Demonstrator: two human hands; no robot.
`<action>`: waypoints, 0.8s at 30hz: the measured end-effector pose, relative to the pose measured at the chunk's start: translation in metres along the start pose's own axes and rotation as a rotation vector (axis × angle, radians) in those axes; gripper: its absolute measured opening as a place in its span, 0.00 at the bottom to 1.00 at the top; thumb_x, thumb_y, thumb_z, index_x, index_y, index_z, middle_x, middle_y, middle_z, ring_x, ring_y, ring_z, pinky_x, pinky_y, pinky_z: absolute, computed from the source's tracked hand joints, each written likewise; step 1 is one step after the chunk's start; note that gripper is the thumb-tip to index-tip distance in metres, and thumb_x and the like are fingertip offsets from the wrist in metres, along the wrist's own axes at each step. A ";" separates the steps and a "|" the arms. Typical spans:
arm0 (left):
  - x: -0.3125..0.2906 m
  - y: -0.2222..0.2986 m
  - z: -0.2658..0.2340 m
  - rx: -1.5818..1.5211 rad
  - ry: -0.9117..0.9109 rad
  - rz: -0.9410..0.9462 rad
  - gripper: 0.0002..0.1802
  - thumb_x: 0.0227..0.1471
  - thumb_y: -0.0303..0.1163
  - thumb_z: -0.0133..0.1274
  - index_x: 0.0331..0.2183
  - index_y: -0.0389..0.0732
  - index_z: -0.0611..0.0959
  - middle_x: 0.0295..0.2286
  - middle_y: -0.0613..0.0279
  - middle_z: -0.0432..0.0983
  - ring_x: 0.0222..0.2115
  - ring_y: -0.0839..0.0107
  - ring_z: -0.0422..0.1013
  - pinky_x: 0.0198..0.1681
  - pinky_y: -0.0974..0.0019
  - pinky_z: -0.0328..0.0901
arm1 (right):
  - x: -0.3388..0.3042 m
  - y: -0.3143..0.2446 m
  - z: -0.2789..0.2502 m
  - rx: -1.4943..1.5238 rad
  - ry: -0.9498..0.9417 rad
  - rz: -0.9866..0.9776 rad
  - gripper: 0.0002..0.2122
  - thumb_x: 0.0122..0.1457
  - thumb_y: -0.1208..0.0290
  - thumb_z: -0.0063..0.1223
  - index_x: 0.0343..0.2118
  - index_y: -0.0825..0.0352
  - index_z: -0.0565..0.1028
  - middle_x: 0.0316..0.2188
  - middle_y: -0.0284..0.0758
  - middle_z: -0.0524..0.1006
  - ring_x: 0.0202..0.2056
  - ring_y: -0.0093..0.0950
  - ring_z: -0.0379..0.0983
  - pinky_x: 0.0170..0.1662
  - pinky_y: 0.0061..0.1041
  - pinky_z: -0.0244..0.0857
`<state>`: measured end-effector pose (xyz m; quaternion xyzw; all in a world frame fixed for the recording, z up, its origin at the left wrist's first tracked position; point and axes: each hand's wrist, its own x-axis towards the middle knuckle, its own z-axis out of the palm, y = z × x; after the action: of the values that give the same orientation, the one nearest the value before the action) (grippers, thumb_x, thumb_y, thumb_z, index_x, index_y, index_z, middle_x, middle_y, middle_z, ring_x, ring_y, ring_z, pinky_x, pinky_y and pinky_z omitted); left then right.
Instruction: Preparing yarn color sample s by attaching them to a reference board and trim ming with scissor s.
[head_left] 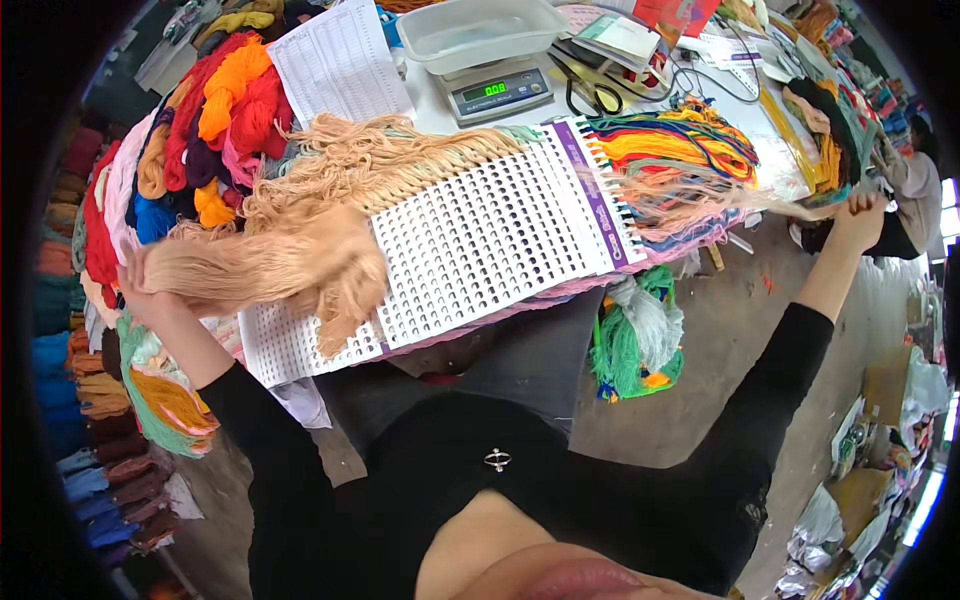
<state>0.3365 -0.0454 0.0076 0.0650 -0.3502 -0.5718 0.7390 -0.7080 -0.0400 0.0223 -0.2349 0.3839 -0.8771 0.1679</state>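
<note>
My left hand is out at the left, its fingers closed on one end of a beige hank of yarn. The hank stretches rightward, partly blurred, over a white punched card with rows of holes and a purple strip. At far right my right hand is closed on the end of thin peach strands. These strands run above colourful threads hanging from the card's right edge. More beige yarn lies looped along the card's upper side.
Behind the card stand a digital scale with a clear plastic tub, and black scissors. Bright yarn skeins and a printed sheet are at upper left. A green-and-white yarn bundle hangs below the table edge. Another person is at far right.
</note>
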 end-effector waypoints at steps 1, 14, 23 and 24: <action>-0.002 -0.046 0.069 -0.066 -0.237 -0.175 0.26 0.56 0.40 0.38 0.50 0.31 0.67 0.24 0.60 0.71 0.30 0.68 0.70 0.48 0.64 0.61 | -0.044 -0.001 0.046 -0.128 -0.054 -0.067 0.09 0.55 0.68 0.46 0.21 0.66 0.67 0.14 0.26 0.58 0.17 0.17 0.53 0.21 0.17 0.50; -0.020 -0.424 0.197 0.157 0.209 -1.088 0.24 0.49 0.39 0.55 0.43 0.35 0.71 0.40 0.55 0.72 0.20 0.71 0.69 0.26 0.67 0.69 | -0.319 0.232 0.160 -0.797 -1.086 0.197 0.10 0.54 0.67 0.52 0.31 0.69 0.74 0.18 0.34 0.74 0.20 0.23 0.70 0.26 0.22 0.63; -0.007 -0.469 0.187 0.259 0.297 -1.255 0.18 0.51 0.36 0.53 0.37 0.33 0.69 0.29 0.54 0.71 0.17 0.70 0.69 0.29 0.63 0.71 | -0.309 0.240 0.157 -0.801 -1.121 0.200 0.10 0.54 0.63 0.50 0.30 0.65 0.76 0.19 0.32 0.75 0.22 0.22 0.72 0.27 0.22 0.63; -0.006 -0.469 0.191 0.260 0.297 -1.257 0.18 0.51 0.36 0.53 0.37 0.33 0.69 0.29 0.54 0.71 0.17 0.70 0.69 0.29 0.63 0.71 | -0.310 0.239 0.157 -0.828 -1.118 0.175 0.10 0.54 0.63 0.50 0.30 0.65 0.76 0.19 0.31 0.75 0.22 0.22 0.72 0.27 0.22 0.63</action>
<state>-0.1521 -0.1403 -0.0854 0.4239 -0.2061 -0.8325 0.2911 -0.3377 -0.1415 -0.1513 -0.6636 0.5601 -0.3894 0.3070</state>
